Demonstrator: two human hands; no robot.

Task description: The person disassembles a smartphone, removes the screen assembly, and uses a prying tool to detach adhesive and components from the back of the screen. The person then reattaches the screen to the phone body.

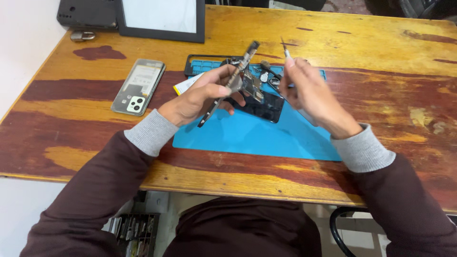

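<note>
Two hands over one blue mat (pixel 266 135) on the wooden bench (pixel 333 43); left hand (pixel 202 97), grip clenched on one phone frame (pixel 231 83), held tilted above the mat's far-left part, its top end pointing far-right; right hand (pixel 307 90) just right of it, grip pinching one thin screwdriver (pixel 284 49), tip up; the two hands near, not touching; one dark phone screen (pixel 262 105) flat on the mat under the frame; one phone back cover (pixel 138 86) lies left, well apart; one dark-framed panel (pixel 162 21) at far edge.
</note>
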